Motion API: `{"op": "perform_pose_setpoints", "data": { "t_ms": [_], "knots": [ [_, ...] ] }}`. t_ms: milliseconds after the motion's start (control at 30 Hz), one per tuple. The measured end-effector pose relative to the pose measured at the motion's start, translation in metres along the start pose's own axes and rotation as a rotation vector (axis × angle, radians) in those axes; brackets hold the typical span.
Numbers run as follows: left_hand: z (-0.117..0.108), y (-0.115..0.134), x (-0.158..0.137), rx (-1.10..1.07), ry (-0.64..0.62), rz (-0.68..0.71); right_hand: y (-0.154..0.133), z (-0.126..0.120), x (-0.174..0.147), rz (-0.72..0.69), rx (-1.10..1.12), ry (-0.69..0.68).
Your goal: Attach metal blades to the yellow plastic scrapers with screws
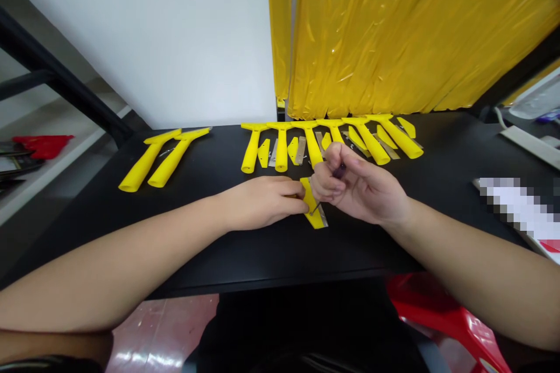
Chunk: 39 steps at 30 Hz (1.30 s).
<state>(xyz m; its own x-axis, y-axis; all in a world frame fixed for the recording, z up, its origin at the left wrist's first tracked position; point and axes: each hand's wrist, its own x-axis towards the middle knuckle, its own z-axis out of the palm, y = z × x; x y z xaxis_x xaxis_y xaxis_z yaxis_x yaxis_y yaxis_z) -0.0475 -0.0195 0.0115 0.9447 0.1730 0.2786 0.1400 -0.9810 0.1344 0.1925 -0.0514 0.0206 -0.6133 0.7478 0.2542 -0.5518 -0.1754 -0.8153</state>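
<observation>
Near the middle of the black table, my left hand (265, 203) is closed around the handle of a yellow scraper (313, 219). The scraper's flat head points right, with a thin metal blade along its edge. My right hand (365, 186) has its fingers curled around a small screwdriver (340, 171) with a dark handle. The screwdriver's thin shaft slants down to the scraper head, and its tip appears to touch it. Fingers of my left hand hide most of the scraper's handle. Just behind my hands lie yellow cover plates (293, 151) and metal blades (300, 151).
A row of yellow scrapers (250, 151) lies along the table's back edge. Two more scrapers (171, 164) are at the left. Behind stand a white panel (210, 41) and yellow plastic sheeting (394, 29). A white power strip (531, 145) lies at the right.
</observation>
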Motion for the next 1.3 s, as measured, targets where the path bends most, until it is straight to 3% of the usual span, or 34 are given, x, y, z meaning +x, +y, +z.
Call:
{"op": "perform_pose_setpoints", "data": {
  "t_ms": [167, 300, 400, 533, 700, 800, 900, 967, 1067, 1300],
  "knots": [
    [-0.003, -0.001, 0.002, -0.027, -0.014, -0.018, 0.006, -0.002, 0.0, -0.04, -0.058, -0.056],
    [-0.004, -0.002, 0.003, -0.078, -0.003, -0.012, 0.011, -0.003, -0.001, -0.256, -0.324, -0.106],
    [-0.005, -0.004, 0.003, -0.063, 0.001, 0.01, 0.011, -0.005, -0.002, -0.444, -0.571, -0.067],
    [-0.006, -0.006, 0.004, -0.038, 0.004, 0.036, 0.007, -0.005, -0.005, -0.525, -0.743, -0.003],
    [-0.006, -0.009, 0.004, -0.046, 0.003, 0.025, 0.0, -0.002, -0.004, -0.416, -0.712, 0.03],
    [-0.006, -0.011, 0.005, -0.063, 0.022, 0.029, -0.003, -0.003, -0.002, -0.273, -0.626, -0.07],
    [-0.006, -0.011, 0.005, -0.13, 0.038, 0.032, -0.002, -0.004, 0.002, -0.084, -0.397, -0.179],
    [-0.006, -0.011, 0.006, -0.161, 0.035, 0.014, 0.002, -0.003, 0.004, -0.009, -0.174, -0.133],
    [-0.005, -0.01, 0.005, -0.176, 0.025, -0.006, 0.008, 0.001, 0.006, -0.032, 0.002, -0.036],
    [0.0, -0.012, 0.003, -0.179, 0.054, -0.006, 0.008, 0.002, 0.008, -0.049, -0.08, -0.041]
  ]
}}
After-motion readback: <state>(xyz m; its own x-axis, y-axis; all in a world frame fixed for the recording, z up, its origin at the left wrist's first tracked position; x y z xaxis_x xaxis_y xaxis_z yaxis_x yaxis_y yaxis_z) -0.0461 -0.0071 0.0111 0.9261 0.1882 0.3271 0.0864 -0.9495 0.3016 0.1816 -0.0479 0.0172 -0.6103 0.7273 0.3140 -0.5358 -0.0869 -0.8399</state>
